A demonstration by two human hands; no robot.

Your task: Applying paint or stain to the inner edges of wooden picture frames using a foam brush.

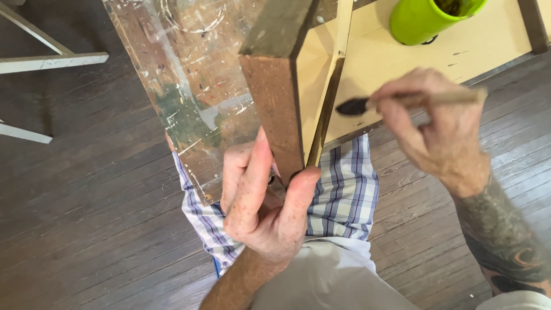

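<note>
Upper right: lime-green plastic cup [422, 20], dark contents, on cream board [459, 54]. Centre: my left hand [261, 204] clamps brown wooden box frame [275, 97]; my right hand [439, 129] pinches dark-tipped wooden brush [402, 102]. Paint-spattered worktop [183, 86] left.

No packages, labels, signs or screens show here. The nearest thing to a container is a bright green round cup [422, 20], standing at the far right on the pale yellow board; it is plain-sided and bears no label, and its top is cut off by the picture's edge.
</note>
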